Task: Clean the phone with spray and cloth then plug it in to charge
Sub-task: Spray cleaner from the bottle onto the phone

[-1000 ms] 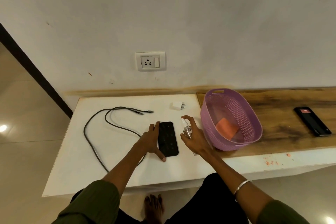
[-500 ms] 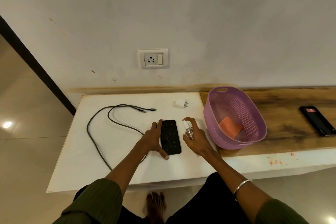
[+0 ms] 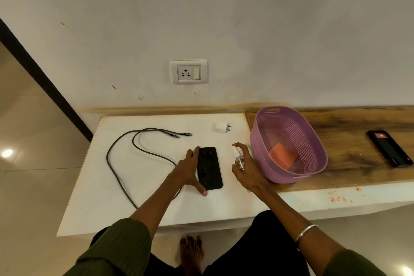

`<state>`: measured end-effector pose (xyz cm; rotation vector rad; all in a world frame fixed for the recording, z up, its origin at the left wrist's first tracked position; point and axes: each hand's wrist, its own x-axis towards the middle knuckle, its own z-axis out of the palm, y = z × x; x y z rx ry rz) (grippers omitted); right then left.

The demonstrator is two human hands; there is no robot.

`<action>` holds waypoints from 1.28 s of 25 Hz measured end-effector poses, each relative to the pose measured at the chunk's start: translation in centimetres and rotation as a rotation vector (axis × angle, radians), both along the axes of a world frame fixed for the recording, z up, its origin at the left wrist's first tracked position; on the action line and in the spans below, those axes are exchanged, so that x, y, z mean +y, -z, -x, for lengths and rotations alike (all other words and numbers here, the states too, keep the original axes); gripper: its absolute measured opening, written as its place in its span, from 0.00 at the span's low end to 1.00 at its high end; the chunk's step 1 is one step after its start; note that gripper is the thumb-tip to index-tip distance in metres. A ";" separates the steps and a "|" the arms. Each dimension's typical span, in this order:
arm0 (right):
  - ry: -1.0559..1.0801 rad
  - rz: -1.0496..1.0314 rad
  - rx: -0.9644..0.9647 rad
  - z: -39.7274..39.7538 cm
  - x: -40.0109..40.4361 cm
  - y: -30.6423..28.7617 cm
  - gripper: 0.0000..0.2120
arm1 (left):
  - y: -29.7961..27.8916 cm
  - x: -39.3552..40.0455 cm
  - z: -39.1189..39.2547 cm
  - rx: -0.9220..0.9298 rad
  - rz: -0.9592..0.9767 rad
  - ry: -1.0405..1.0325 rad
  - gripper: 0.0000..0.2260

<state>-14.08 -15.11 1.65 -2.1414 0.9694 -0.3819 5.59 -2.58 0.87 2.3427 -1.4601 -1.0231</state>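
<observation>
A black phone (image 3: 209, 167) lies flat on the white table (image 3: 112, 197), with droplets on its screen. My left hand (image 3: 188, 171) rests against its left edge, thumb at the near corner, holding it in place. My right hand (image 3: 247, 169) grips a small clear spray bottle (image 3: 238, 158) just right of the phone, index finger on the nozzle. An orange cloth (image 3: 282, 156) lies inside the purple basket (image 3: 313, 141). A grey charging cable (image 3: 125, 157) loops on the table's left. A white charger plug (image 3: 221, 127) sits near the wall, below the wall socket (image 3: 188, 71).
A second black phone (image 3: 388, 148) lies on the wooden counter (image 3: 358, 163) at the right. The basket stands on that counter's left end, close to my right hand. My bare foot (image 3: 191, 253) shows on the floor below the table.
The view has shifted slightly. My right hand with the spray bottle has drawn a little away from the phone to the right. My left hand stays on the phone.
</observation>
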 end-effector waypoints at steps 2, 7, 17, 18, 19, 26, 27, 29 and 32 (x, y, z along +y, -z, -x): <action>-0.013 -0.004 0.020 0.6 -0.3 0.1 0.27 | 0.0 0.0 0.0 0.003 0.003 0.002 0.70; -0.004 -0.013 -0.039 1.6 0.3 -0.5 0.28 | 0.1 0.3 0.2 0.016 0.009 0.003 0.71; 0.299 0.011 -0.625 3.4 -1.2 -11.2 0.16 | 0.1 0.5 -0.3 0.008 -0.013 0.001 0.73; 0.333 0.022 -0.680 3.9 -2.8 -12.1 0.15 | 0.2 0.6 -0.3 0.003 -0.017 0.001 0.73; 0.358 0.041 -0.702 4.3 -4.5 -12.9 0.15 | 0.3 0.6 -0.2 -0.001 -0.021 0.001 0.72; 0.461 0.064 -0.537 4.3 -12.9 -13.2 0.15 | 0.5 0.4 0.1 -0.016 -0.024 0.014 0.73; 0.467 0.069 -0.512 4.0 -13.5 -12.8 0.16 | 0.5 0.3 0.0 -0.018 -0.023 0.013 0.73; 0.483 0.065 -0.469 3.7 -14.2 -11.7 0.17 | 0.4 0.0 0.1 -0.018 -0.019 0.020 0.73; 0.492 0.059 -0.386 3.4 -14.3 -9.4 0.16 | 0.7 0.1 0.3 -0.009 -0.017 0.026 0.73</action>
